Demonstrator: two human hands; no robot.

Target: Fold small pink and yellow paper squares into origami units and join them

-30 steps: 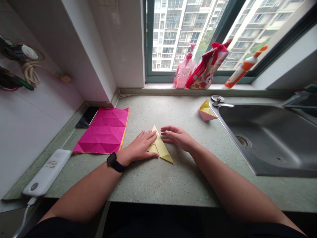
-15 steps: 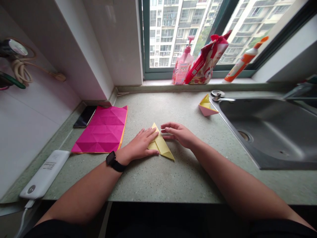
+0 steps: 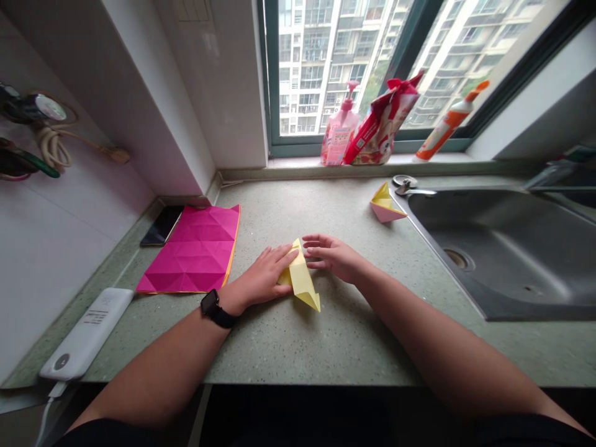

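A folded piece of yellow paper (image 3: pixel 303 278) lies on the counter in front of me, its right flap standing up a little and its pointed lower end lifted. My left hand (image 3: pixel 265 273), with a black watch (image 3: pixel 212 304) on the wrist, rests flat on the left part of the paper and hides some of it. Just right of the paper's upper edge, my right hand (image 3: pixel 333 256) is open, fingers slightly bent and spread; whether a fingertip touches the paper I cannot tell. A folded paper boat shape (image 3: pixel 387 212), pink outside and yellow inside, sits by the sink.
To the left lie creased magenta sheets (image 3: pixel 195 248), a dark phone (image 3: pixel 161 225) and a white power bank (image 3: pixel 88 332) with a cable. The steel sink (image 3: pixel 507 248) is on the right. On the windowsill stand a pink pump bottle (image 3: pixel 339 136), a red bag (image 3: pixel 384 127) and an orange-white bottle (image 3: pixel 444 130).
The yellow paper's right flap has risen from lying flat, and its lower tip now points up. Both hands stay nearly in place. The whole view has shifted slightly.
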